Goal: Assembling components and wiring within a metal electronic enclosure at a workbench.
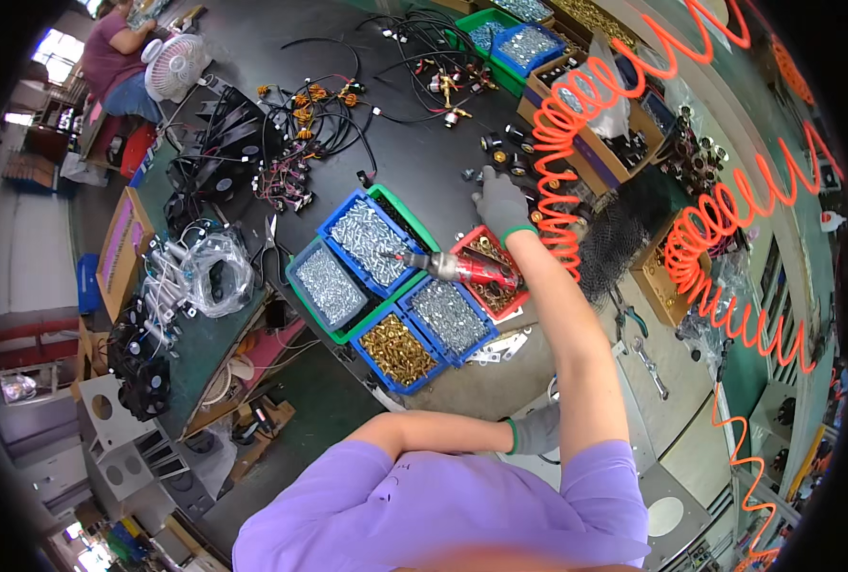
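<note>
My right hand (502,204), in a grey glove with a green cuff, reaches out over the dark tabletop. Its fingers are stretched out beside a few small grey metal parts (469,175), and nothing shows in its grip. Just beyond lie several black round fittings (500,153). Below this wrist, a red and silver air screwdriver (457,268) rests across the bins. My left hand (538,431), gloved alike, is low near my body by the pale work surface; my right arm partly covers it and its fingers are hidden.
Blue bins hold silver screws (367,234), silver fasteners (451,313) and brass-coloured fasteners (397,349); a red bin (517,307) sits beside them. Orange coiled hoses (558,143) hang at right. Cable bundles (324,114), pliers (270,250) and black fans (219,143) lie left. Another person (114,57) sits far left.
</note>
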`<state>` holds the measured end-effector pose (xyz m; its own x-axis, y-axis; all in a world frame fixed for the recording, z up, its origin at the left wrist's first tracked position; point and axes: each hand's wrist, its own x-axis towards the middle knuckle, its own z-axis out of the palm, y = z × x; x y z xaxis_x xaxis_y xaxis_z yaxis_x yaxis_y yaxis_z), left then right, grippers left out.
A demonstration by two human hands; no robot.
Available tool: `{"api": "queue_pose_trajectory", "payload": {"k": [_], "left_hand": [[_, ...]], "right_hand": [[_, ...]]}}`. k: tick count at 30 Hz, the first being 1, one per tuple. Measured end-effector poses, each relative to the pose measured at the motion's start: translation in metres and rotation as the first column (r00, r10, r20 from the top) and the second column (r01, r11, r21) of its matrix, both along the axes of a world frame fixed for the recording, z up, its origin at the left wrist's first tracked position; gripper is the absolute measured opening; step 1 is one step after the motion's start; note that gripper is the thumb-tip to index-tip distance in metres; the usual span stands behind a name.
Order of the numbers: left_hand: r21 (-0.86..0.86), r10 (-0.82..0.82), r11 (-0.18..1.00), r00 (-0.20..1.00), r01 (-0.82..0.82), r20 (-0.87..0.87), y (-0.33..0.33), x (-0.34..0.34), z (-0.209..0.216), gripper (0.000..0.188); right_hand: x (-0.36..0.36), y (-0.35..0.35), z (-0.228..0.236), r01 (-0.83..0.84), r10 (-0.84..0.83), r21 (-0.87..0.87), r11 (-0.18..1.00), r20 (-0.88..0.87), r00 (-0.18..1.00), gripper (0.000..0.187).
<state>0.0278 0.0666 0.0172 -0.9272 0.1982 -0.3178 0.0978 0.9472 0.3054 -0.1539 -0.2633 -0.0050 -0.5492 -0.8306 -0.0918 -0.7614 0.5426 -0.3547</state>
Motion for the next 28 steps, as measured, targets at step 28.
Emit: {"api": "queue_pose_trajectory", "payload": {"k": [28], "left_hand": [[-0.032,-0.022,0.999,0.959,0.032,0.284,0.006,-0.026,-0.008,0.066]], "right_hand": [[0.145,0.481,0.072,0.961,-0.438,-0.263,-0.083,0.876,0.202,0.028]]}}
